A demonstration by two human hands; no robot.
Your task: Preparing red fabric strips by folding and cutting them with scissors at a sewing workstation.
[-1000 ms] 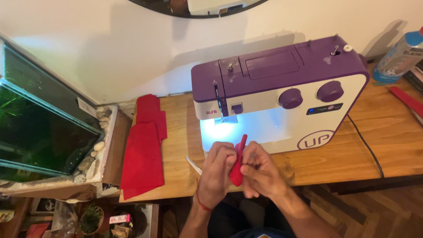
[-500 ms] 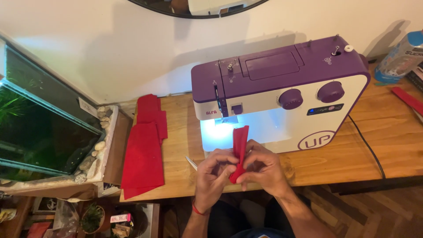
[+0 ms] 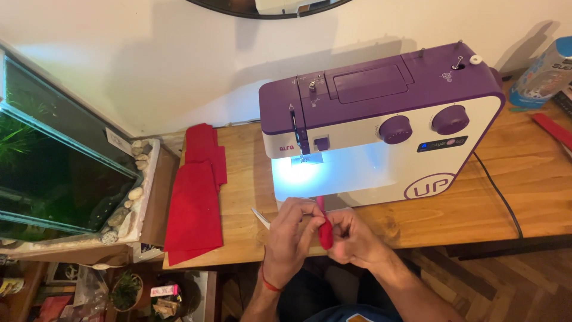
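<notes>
Both of my hands meet in front of a purple and white sewing machine on a wooden table. My left hand and my right hand pinch a small folded piece of red fabric between them, near the table's front edge. The machine's lamp lights the needle area just above my hands. A pair of scissors lies on the table, mostly hidden by my left hand.
A stack of red fabric pieces lies at the table's left end. A glass aquarium with pebbles stands further left. A black cable runs off the machine's right side. A bottle and a red strip are at the far right.
The red fabric piece stood tall between my hands, reaching the machine's base. Now it is lower and bunched shorter, and my hands have closed tighter around it.
</notes>
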